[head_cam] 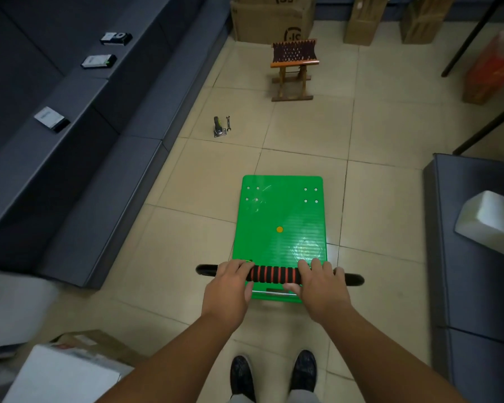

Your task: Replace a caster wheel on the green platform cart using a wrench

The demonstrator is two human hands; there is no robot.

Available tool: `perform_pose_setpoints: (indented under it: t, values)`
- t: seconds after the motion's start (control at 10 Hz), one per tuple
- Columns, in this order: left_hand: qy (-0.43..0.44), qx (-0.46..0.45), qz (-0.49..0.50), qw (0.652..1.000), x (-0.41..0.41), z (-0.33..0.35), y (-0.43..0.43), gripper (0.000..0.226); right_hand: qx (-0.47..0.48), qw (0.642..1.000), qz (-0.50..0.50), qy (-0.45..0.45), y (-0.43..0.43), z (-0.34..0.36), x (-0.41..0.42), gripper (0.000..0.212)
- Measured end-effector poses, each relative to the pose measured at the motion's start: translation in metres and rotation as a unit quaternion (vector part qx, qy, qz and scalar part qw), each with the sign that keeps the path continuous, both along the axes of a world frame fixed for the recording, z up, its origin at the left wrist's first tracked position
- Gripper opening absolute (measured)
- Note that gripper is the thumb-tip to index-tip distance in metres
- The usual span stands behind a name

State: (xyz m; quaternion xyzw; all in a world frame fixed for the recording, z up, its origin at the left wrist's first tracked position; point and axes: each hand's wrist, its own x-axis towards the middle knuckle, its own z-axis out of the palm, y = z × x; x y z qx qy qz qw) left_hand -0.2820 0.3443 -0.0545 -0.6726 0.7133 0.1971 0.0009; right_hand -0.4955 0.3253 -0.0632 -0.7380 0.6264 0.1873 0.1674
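Handle (275,274) of green platform cart (280,216) gripped by left hand (230,283), right hand (319,286); caster wheel (218,128) beside wrench (228,123) on floor (303,135).

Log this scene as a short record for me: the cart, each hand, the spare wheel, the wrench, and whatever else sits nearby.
cart: green flat platform cart, deck up, on the beige tiled floor
handle: black bar with a red-and-black striped foam grip
left hand: grips the foam grip's left end
right hand: grips its right end
spare wheel: grey metal caster wheel on the floor, ahead and left of the cart
tool: small silver open-end wrench beside the caster, untouched
nearby: small wooden stool with woven seat, farther ahead
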Motion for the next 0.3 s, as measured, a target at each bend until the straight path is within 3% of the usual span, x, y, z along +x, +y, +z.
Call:
perform_pose_setpoints:
  t: [0.2, 0.3]
  values:
    - [0.034, 0.012, -0.039, 0.999, 0.01, 0.001, -0.001, 0.057, 0.018, 1.0, -0.01, 0.012, -0.004, 0.005, 0.001, 0.065]
    - [0.011, 0.003, -0.069, 0.998, 0.015, 0.013, -0.006, 0.058, 0.014, 0.998, -0.04, -0.044, -0.014, 0.02, -0.003, 0.074]
